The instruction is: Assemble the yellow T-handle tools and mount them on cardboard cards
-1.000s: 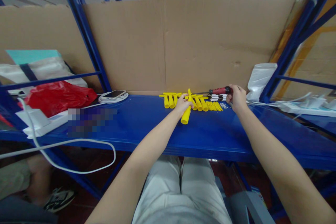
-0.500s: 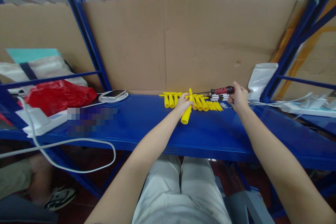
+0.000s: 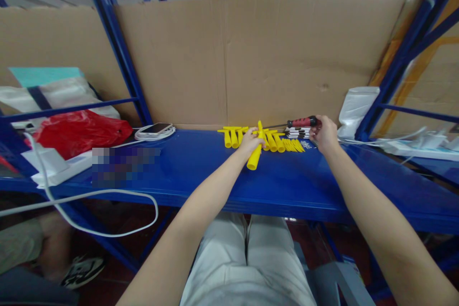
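Closed around a yellow plastic T-shaped piece point(image 3: 254, 158), my left hand point(image 3: 250, 142) holds it above the bench with its wide round end toward me. My right hand point(image 3: 325, 134) grips the end of a screwdriver point(image 3: 302, 122) with a red and black handle. The screwdriver lies level, its shaft pointing left at the upper part of the yellow piece; whether the tip touches is too small to tell. Behind my left hand stands a row of similar yellow pieces point(image 3: 234, 138). Flat yellow pieces point(image 3: 293, 145), small light bits point(image 3: 307, 144) and black-and-white sticks point(image 3: 299, 132) lie near the screwdriver.
A blue bench point(image 3: 201, 167) backs onto a cardboard wall point(image 3: 172, 57). At left are a phone point(image 3: 157, 128) on a coiled cable, a red bag point(image 3: 82, 129) and a power strip point(image 3: 60, 169). A white pouch point(image 3: 358, 107) leans at right. Another person's leg point(image 3: 53, 244) shows lower left.
My right hand has shifted slightly left and lower at the screwdriver's end, and the screwdriver has moved a little left. My left hand and the yellow piece stay put.
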`<control>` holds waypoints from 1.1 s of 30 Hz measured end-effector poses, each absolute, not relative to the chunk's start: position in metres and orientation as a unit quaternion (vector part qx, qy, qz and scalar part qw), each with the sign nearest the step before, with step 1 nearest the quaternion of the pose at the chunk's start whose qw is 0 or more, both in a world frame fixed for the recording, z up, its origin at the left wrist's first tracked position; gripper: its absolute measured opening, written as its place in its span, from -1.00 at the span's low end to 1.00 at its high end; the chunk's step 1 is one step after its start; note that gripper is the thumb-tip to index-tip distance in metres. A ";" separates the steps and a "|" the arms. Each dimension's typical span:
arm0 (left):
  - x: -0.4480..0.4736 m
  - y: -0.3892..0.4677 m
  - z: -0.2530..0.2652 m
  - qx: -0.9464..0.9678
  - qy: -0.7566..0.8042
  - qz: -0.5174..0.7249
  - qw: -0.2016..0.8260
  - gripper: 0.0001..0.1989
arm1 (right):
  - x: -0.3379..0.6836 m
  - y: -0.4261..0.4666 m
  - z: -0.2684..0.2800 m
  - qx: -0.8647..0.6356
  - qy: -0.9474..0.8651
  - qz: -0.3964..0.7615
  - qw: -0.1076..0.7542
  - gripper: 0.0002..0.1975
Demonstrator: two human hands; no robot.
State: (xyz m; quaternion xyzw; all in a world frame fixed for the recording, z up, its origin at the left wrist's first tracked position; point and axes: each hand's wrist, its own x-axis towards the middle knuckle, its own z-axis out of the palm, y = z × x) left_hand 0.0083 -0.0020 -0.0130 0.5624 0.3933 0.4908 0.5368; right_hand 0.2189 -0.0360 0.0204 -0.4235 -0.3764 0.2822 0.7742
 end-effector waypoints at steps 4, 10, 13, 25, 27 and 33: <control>0.008 -0.001 -0.013 0.566 0.394 0.486 0.536 -0.32 | 0.217 -0.038 0.022 -0.459 -0.370 0.251 0.768 -0.74; 0.008 -0.001 -0.013 0.565 0.402 0.481 0.537 -0.31 | 0.218 -0.038 0.022 -0.461 -0.366 0.261 0.765 -0.70; 0.008 -0.001 -0.013 0.565 0.397 0.485 0.537 -0.33 | 0.216 -0.039 0.024 -0.458 -0.352 0.285 0.765 -0.73; 0.008 -0.004 -0.012 0.571 0.405 0.478 0.531 -0.30 | 0.216 -0.039 0.023 -0.451 -0.357 0.283 0.768 -0.71; 0.008 -0.005 -0.011 0.570 0.405 0.478 0.531 -0.31 | 0.215 -0.039 0.023 -0.454 -0.355 0.267 0.772 -0.69; 0.009 -0.005 -0.012 0.566 0.402 0.482 0.534 -0.33 | 0.215 -0.039 0.023 -0.451 -0.349 0.263 0.778 -0.72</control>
